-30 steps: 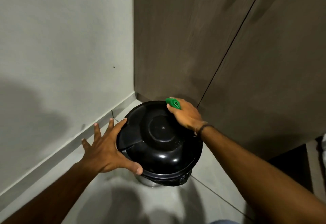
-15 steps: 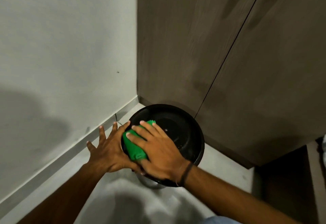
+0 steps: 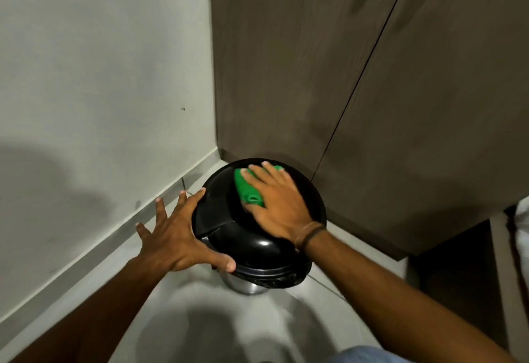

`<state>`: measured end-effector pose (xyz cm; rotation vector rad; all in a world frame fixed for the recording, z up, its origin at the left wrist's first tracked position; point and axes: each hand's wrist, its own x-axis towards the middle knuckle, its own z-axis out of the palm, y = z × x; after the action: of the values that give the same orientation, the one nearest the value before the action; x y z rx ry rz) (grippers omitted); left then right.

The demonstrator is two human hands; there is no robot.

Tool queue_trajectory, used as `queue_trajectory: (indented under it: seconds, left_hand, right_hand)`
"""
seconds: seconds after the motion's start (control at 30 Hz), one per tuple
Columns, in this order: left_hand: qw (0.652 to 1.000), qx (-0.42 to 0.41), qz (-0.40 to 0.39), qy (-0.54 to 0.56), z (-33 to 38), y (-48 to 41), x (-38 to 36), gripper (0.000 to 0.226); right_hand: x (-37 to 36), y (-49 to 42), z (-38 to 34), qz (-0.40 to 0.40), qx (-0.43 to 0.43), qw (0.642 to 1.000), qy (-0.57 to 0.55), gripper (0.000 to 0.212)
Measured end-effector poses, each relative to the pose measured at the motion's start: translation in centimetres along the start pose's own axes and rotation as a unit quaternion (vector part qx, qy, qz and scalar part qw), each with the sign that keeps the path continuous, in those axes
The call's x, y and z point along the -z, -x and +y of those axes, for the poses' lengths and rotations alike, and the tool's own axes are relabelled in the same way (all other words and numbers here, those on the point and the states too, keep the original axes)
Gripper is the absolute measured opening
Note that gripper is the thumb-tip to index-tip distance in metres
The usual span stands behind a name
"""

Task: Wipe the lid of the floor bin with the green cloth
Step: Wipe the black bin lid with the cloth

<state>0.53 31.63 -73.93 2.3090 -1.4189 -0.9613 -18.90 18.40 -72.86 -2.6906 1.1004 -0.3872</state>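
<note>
A small floor bin stands in the corner, with a round glossy black lid (image 3: 252, 245) over a shiny metal body (image 3: 246, 287). My right hand (image 3: 279, 202) lies flat on the far half of the lid, pressing the folded green cloth (image 3: 247, 188) under its fingers and palm. My left hand (image 3: 177, 234) braces the lid's left rim, fingers spread wide, thumb hooked on the near edge. A dark band sits on my right wrist.
A pale wall (image 3: 100, 76) with a grey skirting runs along the left. Brown cupboard doors (image 3: 400, 90) close off the back and right, close behind the bin. Grey floor tiles (image 3: 243, 328) lie in front. A dark gap (image 3: 458, 276) opens at lower right.
My right hand has slid the green cloth from the lid's near left side to its far middle. A second ago it was at the far rim. My left hand keeps its hold on the rim.
</note>
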Motion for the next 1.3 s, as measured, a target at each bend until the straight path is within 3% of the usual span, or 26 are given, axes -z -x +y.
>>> queue_trajectory:
  seconds: [0.1,0.2,0.37,0.5,0.7,0.87,0.97,1.07,1.2,1.3]
  left_hand:
    - [1.000,0.010,0.002,-0.027,-0.2,0.0,-0.1,0.182]
    - [1.000,0.002,0.007,-0.025,-0.4,0.1,-0.2,0.181]
    - [1.000,-0.004,0.000,-0.011,-0.4,-0.1,-0.2,0.180]
    - [1.000,0.007,0.000,-0.005,-0.2,0.0,-0.2,0.180]
    - [0.999,0.022,0.005,-0.028,0.1,0.0,-0.2,0.180]
    - [1.000,0.020,0.003,-0.011,0.2,0.1,-0.3,0.179]
    - [0.999,0.027,0.000,-0.029,0.5,0.0,-0.2,0.180]
    - [0.999,0.020,-0.011,-0.029,0.5,-0.3,0.0,0.180]
    - [1.000,0.014,-0.012,-0.008,0.4,-0.2,-0.2,0.179]
    - [1.000,0.020,-0.006,-0.009,0.6,-0.4,-0.3,0.179]
  right_hand:
    - [-0.7,3.6,-3.8,-0.033,0.084,0.996,-0.010,0.074]
    - [0.4,8.8,-2.1,-0.034,0.112,0.993,-0.030,0.073]
    - [1.8,8.5,3.9,-0.012,0.040,0.999,-0.003,0.072]
    - [0.9,2.0,2.4,0.000,-0.015,1.000,0.007,0.066]
    - [1.4,6.5,0.5,-0.035,0.062,0.997,-0.006,0.069]
    - [1.6,3.4,1.1,-0.019,-0.027,0.999,-0.007,0.061]
    - [1.4,4.9,-0.7,-0.042,0.014,0.999,-0.014,0.065]
    - [2.9,8.1,1.9,-0.073,0.054,0.996,0.009,0.072]
    - [3.0,3.7,3.9,-0.032,-0.038,0.998,0.029,0.066]
    - [1.4,4.2,1.1,-0.024,-0.012,1.000,0.016,0.069]
